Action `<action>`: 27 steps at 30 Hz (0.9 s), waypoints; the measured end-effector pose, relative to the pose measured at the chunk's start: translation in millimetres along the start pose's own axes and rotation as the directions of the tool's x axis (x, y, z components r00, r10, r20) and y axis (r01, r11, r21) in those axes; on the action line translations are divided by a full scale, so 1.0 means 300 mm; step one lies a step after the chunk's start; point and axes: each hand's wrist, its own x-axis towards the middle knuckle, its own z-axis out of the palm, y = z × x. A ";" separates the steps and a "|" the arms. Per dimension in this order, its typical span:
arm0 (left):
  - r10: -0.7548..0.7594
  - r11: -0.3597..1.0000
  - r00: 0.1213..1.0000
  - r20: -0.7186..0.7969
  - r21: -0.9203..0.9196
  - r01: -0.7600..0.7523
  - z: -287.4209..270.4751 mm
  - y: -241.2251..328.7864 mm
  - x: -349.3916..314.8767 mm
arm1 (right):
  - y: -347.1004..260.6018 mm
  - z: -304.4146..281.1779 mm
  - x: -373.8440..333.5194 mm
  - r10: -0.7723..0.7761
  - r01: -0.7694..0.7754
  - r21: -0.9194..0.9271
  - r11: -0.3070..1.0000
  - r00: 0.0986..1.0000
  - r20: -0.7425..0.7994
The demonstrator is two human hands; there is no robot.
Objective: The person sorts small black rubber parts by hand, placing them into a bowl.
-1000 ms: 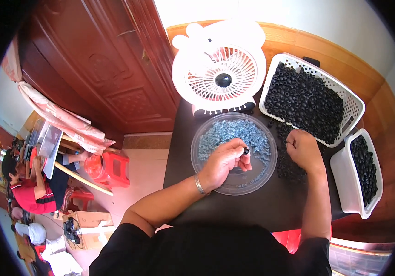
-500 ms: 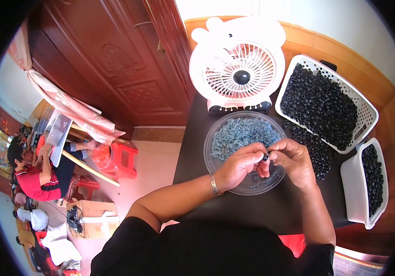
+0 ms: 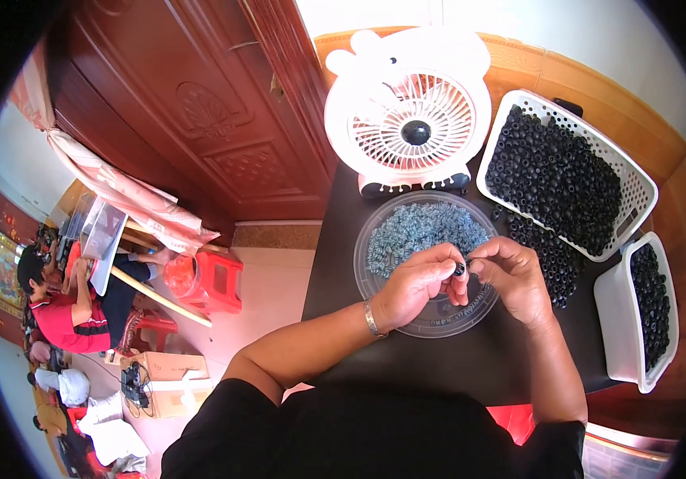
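Observation:
Over the round clear plastic tray (image 3: pixel 368 289), my left hand (image 3: pixel 416 289) pinches a small black ring-shaped part (image 3: pixel 460 270) between thumb and fingers. My right hand (image 3: pixel 512 279) is close beside it, its thumb and forefinger closed together. Whatever those fingertips hold is too small to make out. Small translucent blue pieces (image 3: pixel 419 231) are heaped in the far part of the tray, just beyond my hands. Loose black ring-shaped parts (image 3: pixel 543 267) lie on the dark table to the right of my right hand.
A white perforated basket (image 3: pixel 640 195) full of black parts stands at the far right, with a white bin (image 3: pixel 618 339) of similar parts nearer. Behind the tray is a white animal-shaped fan (image 3: pixel 407 104). Leftward, a person (image 3: pixel 75 315) sits working near red stools (image 3: pixel 219 283).
My hands stay nearly in place over the tray, with slight finger movement. The black part has tilted a little in my left fingers. The whole view has shifted slightly.

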 end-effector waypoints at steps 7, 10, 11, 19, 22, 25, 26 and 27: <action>-0.006 1.000 1.000 -0.018 -0.009 0.006 -0.007 -0.007 0.000 | -0.039 0.023 -0.001 0.000 -0.001 0.030 1.000 0.998 0.060; -0.004 1.000 1.000 -0.009 0.007 0.004 -0.002 -0.002 0.000 | -0.014 0.021 0.000 0.032 -0.032 0.008 0.999 0.999 0.005; -0.006 1.000 1.000 -0.017 0.020 0.006 0.000 0.000 0.000 | -0.011 0.016 0.000 0.032 -0.032 0.009 0.999 0.999 0.005; 0.216 0.741 0.976 0.013 0.649 -0.172 -0.004 0.041 -0.004 | -0.042 -0.002 -0.009 -0.014 0.022 0.104 0.994 0.997 -0.077; 0.186 0.735 0.982 0.027 0.660 -0.157 -0.003 0.048 -0.002 | -0.044 0.022 -0.019 -0.070 0.073 0.035 0.997 0.993 -0.091; 0.148 0.725 0.988 0.038 0.676 -0.135 0.008 0.049 -0.004 | -0.030 0.035 -0.020 -0.134 0.132 -0.033 0.991 0.987 -0.088; 0.142 0.722 0.989 0.035 0.680 -0.127 0.011 0.047 -0.005 | -0.025 0.037 -0.021 -0.176 0.171 -0.061 0.983 0.982 -0.074; 0.140 0.722 0.989 0.034 0.681 -0.126 0.012 0.047 -0.005 | -0.027 0.036 -0.020 -0.175 0.171 -0.060 0.983 0.982 -0.075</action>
